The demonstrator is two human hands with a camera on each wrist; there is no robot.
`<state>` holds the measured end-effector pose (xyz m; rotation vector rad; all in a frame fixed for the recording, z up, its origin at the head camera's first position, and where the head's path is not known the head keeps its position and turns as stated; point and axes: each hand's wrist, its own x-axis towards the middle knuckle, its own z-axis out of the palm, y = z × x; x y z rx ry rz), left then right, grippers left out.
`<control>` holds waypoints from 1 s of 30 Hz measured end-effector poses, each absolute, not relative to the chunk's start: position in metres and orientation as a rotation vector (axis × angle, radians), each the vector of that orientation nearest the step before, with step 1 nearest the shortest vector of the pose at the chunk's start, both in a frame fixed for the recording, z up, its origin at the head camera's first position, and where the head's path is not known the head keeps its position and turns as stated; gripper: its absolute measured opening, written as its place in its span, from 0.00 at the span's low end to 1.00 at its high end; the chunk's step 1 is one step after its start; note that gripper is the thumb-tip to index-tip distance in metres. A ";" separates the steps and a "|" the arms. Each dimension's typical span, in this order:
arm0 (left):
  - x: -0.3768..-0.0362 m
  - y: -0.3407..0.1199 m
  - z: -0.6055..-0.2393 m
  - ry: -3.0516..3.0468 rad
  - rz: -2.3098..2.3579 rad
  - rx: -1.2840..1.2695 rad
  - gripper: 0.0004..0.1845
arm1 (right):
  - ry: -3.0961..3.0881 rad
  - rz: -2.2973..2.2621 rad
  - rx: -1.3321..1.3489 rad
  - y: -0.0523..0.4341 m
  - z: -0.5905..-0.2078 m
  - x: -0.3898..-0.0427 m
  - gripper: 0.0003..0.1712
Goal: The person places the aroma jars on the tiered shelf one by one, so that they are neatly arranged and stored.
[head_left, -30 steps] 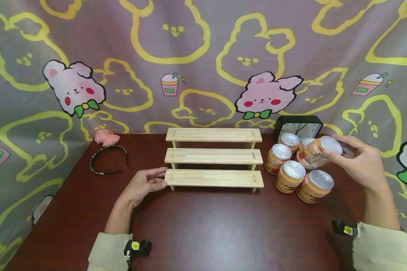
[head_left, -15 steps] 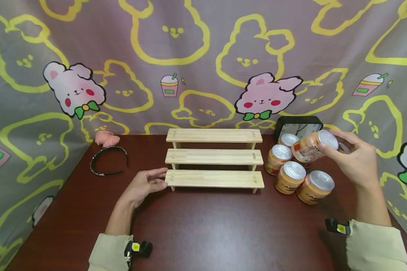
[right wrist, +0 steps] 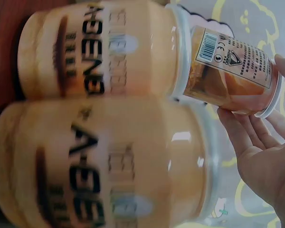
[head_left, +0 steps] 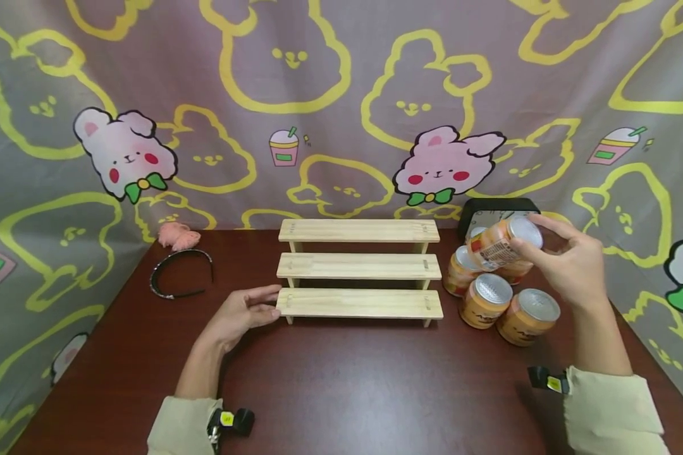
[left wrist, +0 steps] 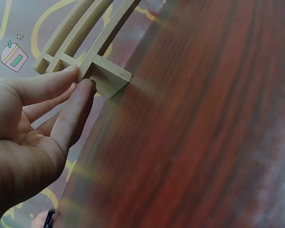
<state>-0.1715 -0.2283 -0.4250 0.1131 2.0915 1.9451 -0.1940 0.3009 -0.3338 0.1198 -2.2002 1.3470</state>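
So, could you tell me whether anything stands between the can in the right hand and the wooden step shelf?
Nothing visible does. The right hand holds the tilted can above the cluster of standing cans; the stepped wooden shelf lies just left, its three tiers bare.

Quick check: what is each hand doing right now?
Left hand: open, straight fingertips touching the end of the wooden step shelf.
Right hand: grip closed round a tilted orange can.

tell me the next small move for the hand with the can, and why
Probably carry the can left to the wooden shelf and set it upright on a step. The right hand holds it tilted in the air above the other cans, all three steps are bare, and the left hand touches the shelf's left end, seemingly steadying it.
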 end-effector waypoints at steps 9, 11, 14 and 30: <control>-0.173 -0.227 -0.428 2.080 1.950 0.128 0.34 | -2.206 1.423 0.138 0.282 -0.329 -0.199 0.28; -0.174 -0.228 -0.428 2.078 1.951 0.123 0.33 | -2.207 1.405 0.155 0.277 -0.329 -0.200 0.28; -0.175 -0.229 -0.427 2.079 1.948 0.113 0.33 | -2.214 1.392 0.177 0.269 -0.328 -0.202 0.28; -0.174 -0.231 -0.425 2.053 1.942 0.111 0.34 | -2.218 1.439 0.217 0.233 -0.327 -0.209 0.30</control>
